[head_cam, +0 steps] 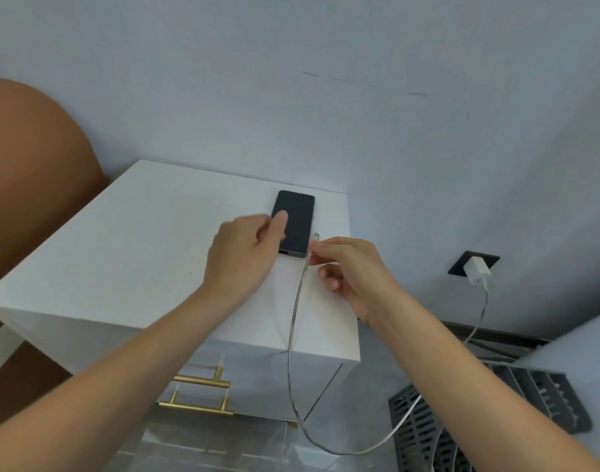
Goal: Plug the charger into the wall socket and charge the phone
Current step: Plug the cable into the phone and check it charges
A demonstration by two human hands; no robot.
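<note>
A dark phone point(297, 216) lies screen up near the back right corner of the white nightstand point(128, 253). My left hand point(244, 253) grips the phone's left edge, thumb on the screen. My right hand point(353, 270) pinches the white cable point(293, 321) just behind its plug end point(315, 237), which points up beside the phone's right edge, apart from the port at the phone's near end. The cable loops down in front of the nightstand and runs right to the white charger point(476, 270), which sits in the black wall socket point(460, 264).
The nightstand has two drawers with gold handles point(200, 393). A brown headboard point(29, 185) stands at the left. A dark grey slatted crate point(516, 403) lies on the floor at the lower right, below the socket. The wall is pale blue.
</note>
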